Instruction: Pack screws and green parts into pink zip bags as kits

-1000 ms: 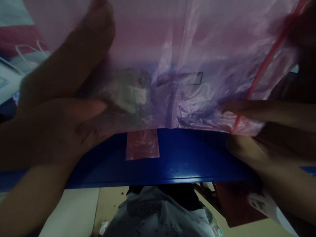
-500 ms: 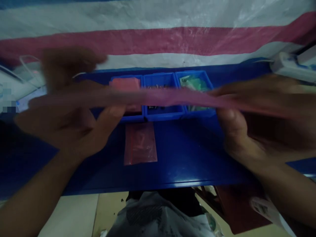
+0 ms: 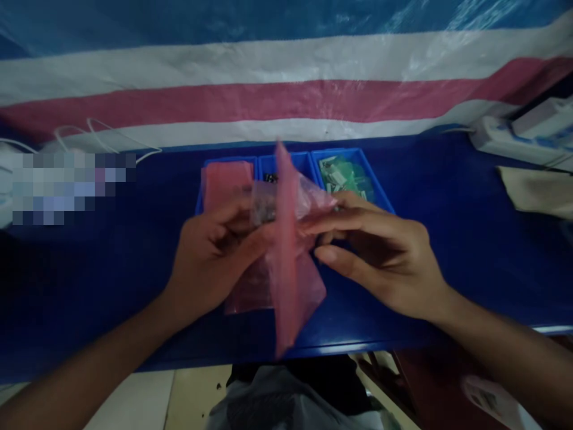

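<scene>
A clear pink plastic bag [image 3: 287, 251] is held upright above the blue table, its reddish edge strip towards me. My left hand [image 3: 215, 257] pinches the bag's left side between thumb and fingers. On the other side, my right hand [image 3: 380, 257] has its fingertips at the bag, thumb a little apart from the fingers; whether it grips the film is blurred. Behind the bag, partly hidden, another pink bag [image 3: 245, 297] lies flat on the table.
Three blue bins stand behind the hands: one with pink bags [image 3: 228, 179], a middle bin [image 3: 286, 160] with small dark parts, one with green packets [image 3: 351, 176]. A power strip [image 3: 501, 137] sits at right, white cables [image 3: 102, 134] at left.
Both hands have come inward from the sides to the middle. The pink bag, stretched sideways between them before, now stands upright. The view has tilted up slightly.
</scene>
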Action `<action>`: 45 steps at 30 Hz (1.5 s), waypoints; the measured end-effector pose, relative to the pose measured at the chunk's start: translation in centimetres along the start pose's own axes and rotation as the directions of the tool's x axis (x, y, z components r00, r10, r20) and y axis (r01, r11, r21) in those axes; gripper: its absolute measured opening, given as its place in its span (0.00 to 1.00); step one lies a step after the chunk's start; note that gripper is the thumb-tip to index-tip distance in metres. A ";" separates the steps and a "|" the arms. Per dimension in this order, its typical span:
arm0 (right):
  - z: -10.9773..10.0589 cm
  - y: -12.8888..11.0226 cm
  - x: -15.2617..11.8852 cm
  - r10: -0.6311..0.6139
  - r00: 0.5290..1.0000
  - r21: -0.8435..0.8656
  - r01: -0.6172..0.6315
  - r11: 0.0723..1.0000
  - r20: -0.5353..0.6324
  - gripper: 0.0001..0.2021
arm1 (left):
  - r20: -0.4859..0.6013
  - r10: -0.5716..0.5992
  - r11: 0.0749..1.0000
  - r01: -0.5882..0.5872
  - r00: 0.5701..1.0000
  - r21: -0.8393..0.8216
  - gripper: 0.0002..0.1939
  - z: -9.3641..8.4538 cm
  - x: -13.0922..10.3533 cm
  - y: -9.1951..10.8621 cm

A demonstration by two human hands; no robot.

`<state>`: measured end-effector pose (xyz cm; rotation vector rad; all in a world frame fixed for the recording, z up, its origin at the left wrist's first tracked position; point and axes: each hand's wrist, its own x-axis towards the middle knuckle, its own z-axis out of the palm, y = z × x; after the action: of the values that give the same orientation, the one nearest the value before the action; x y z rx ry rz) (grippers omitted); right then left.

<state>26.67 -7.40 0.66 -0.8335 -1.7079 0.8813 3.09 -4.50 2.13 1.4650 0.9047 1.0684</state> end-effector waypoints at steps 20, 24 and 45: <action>0.1 0.4 0.6 0.153 0.988 0.226 -0.152 0.962 0.013 0.20 | -0.043 0.085 0.995 -0.087 0.995 -0.057 0.21 -1.0 0.5 0.6; 0.0 0.0 0.8 0.209 0.978 0.202 -0.207 0.957 0.015 0.04 | 0.001 -0.008 0.974 0.008 1.000 0.227 0.12 -1.7 0.6 0.9; -0.4 0.0 0.6 0.049 0.980 0.164 -0.017 0.986 -0.193 0.08 | 0.344 0.052 0.990 -0.094 0.937 0.106 0.16 -4.3 1.0 2.1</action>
<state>26.89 -6.83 1.04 -0.8136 -1.4351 0.9157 -0.75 -2.54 4.49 1.7327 0.6797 0.7879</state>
